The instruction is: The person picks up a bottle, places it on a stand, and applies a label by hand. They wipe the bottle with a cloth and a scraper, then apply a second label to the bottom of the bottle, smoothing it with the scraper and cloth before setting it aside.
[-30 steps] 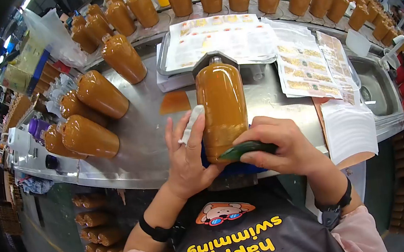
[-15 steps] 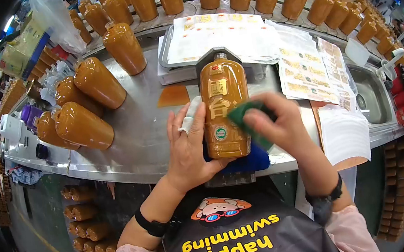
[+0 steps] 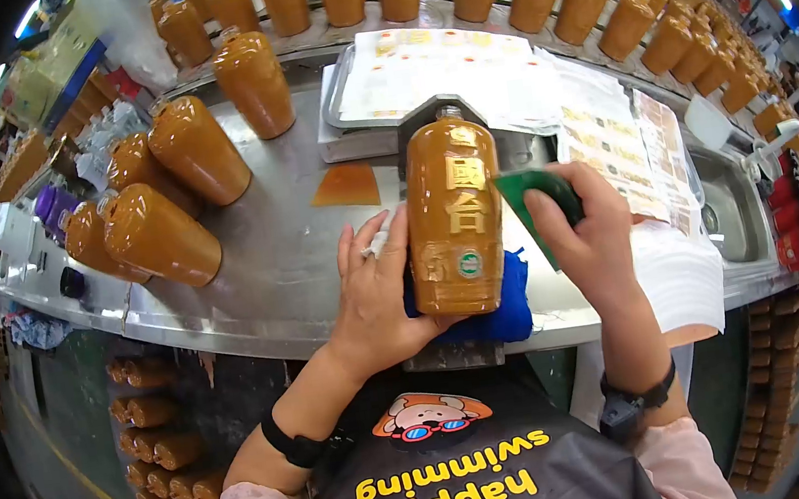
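Mid-frame, the bottle (image 3: 436, 230) looks heavy, slick and breakable, best held low around its sides. Left fingers (image 3: 395, 253), partly spread, hold its lower left; right fingers (image 3: 601, 197) pinch the scraper (image 3: 523, 196).

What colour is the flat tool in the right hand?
Green; the flat tool in the right hand shows in the head view.

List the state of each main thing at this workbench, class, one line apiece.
Front bottle: lying face up, gold characters and green round mark showing
Left hand: fingers spread, against the front bottle
Right hand: closed on the scraper
Scraper: held beside the front bottle; contact unclear
Blue cloth: bunched under the front bottle
Brown sheet: flat on the counter
Label sheets: spread out, overlapping
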Tool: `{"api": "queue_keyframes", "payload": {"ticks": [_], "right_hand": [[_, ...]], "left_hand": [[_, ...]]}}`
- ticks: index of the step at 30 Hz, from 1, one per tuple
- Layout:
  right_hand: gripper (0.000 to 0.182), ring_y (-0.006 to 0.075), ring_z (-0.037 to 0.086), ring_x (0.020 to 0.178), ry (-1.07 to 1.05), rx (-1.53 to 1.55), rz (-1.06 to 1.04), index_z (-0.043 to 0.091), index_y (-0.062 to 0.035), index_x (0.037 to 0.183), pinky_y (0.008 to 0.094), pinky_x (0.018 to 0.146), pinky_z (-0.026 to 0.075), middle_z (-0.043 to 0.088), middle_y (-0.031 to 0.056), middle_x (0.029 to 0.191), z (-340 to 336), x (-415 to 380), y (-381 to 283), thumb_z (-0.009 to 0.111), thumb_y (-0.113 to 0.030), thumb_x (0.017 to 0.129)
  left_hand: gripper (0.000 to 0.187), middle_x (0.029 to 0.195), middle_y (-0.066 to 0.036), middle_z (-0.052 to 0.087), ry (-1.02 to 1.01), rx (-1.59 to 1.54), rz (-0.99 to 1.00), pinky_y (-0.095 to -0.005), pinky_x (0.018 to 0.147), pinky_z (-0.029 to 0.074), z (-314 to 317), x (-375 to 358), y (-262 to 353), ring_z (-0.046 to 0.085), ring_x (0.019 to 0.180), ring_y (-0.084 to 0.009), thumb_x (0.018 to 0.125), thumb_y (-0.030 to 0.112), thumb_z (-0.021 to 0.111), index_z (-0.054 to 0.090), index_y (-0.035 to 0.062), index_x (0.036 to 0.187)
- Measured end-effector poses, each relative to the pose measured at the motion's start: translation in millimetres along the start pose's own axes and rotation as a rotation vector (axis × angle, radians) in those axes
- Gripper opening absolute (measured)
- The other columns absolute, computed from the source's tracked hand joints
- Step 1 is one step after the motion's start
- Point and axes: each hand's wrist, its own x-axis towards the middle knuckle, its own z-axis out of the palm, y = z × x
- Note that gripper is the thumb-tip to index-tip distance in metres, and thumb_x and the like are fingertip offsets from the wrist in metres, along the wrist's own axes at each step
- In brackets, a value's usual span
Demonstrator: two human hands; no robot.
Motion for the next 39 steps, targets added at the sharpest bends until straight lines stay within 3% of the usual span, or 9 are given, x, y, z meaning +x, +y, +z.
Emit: {"api": "queue_keyframes", "payload": {"ticks": [2, 7, 11, 14, 18, 21, 22, 24, 39], "right_hand": [[0.017, 0.0123, 0.061, 0.070, -0.354, 0.372, 0.065, 0.064, -0.0009, 0.096, 0.0294, 0.062, 0.049, 0.065, 0.0102, 0.080, -7.5, -10.6, -15.5, 0.071, -0.010, 0.083], [0.021, 0.0253, 0.053, 0.065, 0.077, -0.171, -0.315, 0.064, -0.0053, 0.092, 0.0351, 0.060, 0.042, 0.052, 0.0079, 0.072, 6.7, -8.2, -7.9, 0.070, 0.000, 0.073], [0.040, 0.0223, 0.053, 0.069, -0.430, 0.185, -0.625, 0.068, -0.0078, 0.100, 0.0357, 0.061, 0.038, 0.052, 0.0037, 0.076, 5.1, -27.4, -35.5, 0.075, -0.002, 0.061], [0.039, 0.0220, 0.053, 0.068, -0.073, -0.070, -0.462, 0.067, -0.0071, 0.098, 0.0355, 0.060, 0.037, 0.053, 0.0046, 0.079, 1.5, -24.7, -23.2, 0.075, -0.002, 0.060], [0.033, 0.0232, 0.055, 0.065, -0.447, 0.247, -0.625, 0.068, -0.0050, 0.098, 0.0360, 0.061, 0.042, 0.055, 0.0069, 0.074, 3.0, -26.3, -37.8, 0.076, -0.002, 0.066], [0.017, 0.0153, 0.057, 0.066, -0.197, 0.257, -0.234, 0.067, -0.0011, 0.098, 0.0255, 0.060, 0.044, 0.060, 0.0057, 0.079, -9.0, -26.0, -21.1, 0.071, -0.003, 0.082], [0.015, 0.0076, 0.056, 0.071, -0.152, 0.524, 0.154, 0.063, 0.0003, 0.100, 0.0212, 0.063, 0.044, 0.061, 0.0019, 0.080, -6.5, -32.8, -16.4, 0.068, -0.008, 0.089], [0.017, 0.0044, 0.054, 0.074, -0.107, 0.751, 0.308, 0.061, 0.0006, 0.103, 0.0193, 0.066, 0.044, 0.062, 0.0002, 0.084, 2.7, -36.7, -11.2, 0.065, -0.013, 0.093], [0.021, 0.0049, 0.053, 0.073, -0.120, 0.579, 0.319, 0.060, 0.0014, 0.101, 0.0205, 0.065, 0.045, 0.062, 0.0007, 0.082, 18.5, -42.7, 2.2, 0.066, -0.017, 0.093]], "left_hand": [[0.110, 0.139, -0.021, 0.046, 0.029, 0.074, 0.056, -0.0604, 0.111, 0.015, -8.3, 1.7, 2.8, 0.038, 0.130, -0.0405, 0.069, 0.056, 0.078, 0.028, -0.0042, 0.146], [0.108, 0.141, -0.021, 0.044, 0.007, -0.016, -0.013, -0.0613, 0.111, 0.015, 0.9, -1.9, -1.0, 0.039, 0.129, -0.0401, 0.068, 0.055, 0.078, 0.031, -0.0031, 0.145], [0.107, 0.139, -0.021, 0.046, -0.033, -0.022, -0.029, -0.0607, 0.111, 0.015, 7.7, -3.8, -8.4, 0.039, 0.129, -0.0405, 0.068, 0.054, 0.079, 0.031, -0.0028, 0.145], [0.107, 0.136, -0.021, 0.048, 0.016, 0.032, 0.012, -0.0604, 0.112, 0.014, -4.9, -2.0, 0.6, 0.039, 0.129, -0.0414, 0.068, 0.052, 0.079, 0.031, -0.0028, 0.145], [0.108, 0.131, -0.024, 0.051, 0.063, -0.054, 0.004, -0.0599, 0.112, 0.014, 3.7, -2.2, -1.3, 0.039, 0.130, -0.0415, 0.067, 0.050, 0.081, 0.030, -0.0037, 0.146], [0.111, 0.135, -0.027, 0.047, 0.024, -0.028, 0.093, -0.0565, 0.113, 0.017, -6.1, -0.4, -2.2, 0.036, 0.132, -0.0425, 0.070, 0.054, 0.078, 0.024, -0.0047, 0.148], [0.109, 0.137, -0.027, 0.044, -0.014, -0.199, 0.048, -0.0548, 0.114, 0.018, -6.9, -0.4, -4.2, 0.036, 0.132, -0.0426, 0.074, 0.055, 0.075, 0.022, -0.0051, 0.148], [0.106, 0.141, -0.028, 0.039, -0.098, -0.540, -0.040, -0.0515, 0.114, 0.019, -7.3, -0.3, -8.5, 0.035, 0.132, -0.0429, 0.081, 0.057, 0.068, 0.018, -0.0059, 0.149], [0.073, 0.147, -0.026, 0.034, -0.033, -0.752, -0.219, -0.0417, 0.113, 0.024, 8.0, 9.6, -6.0, 0.034, 0.135, -0.0365, 0.100, 0.041, 0.048, 0.017, -0.0008, 0.151]]}}
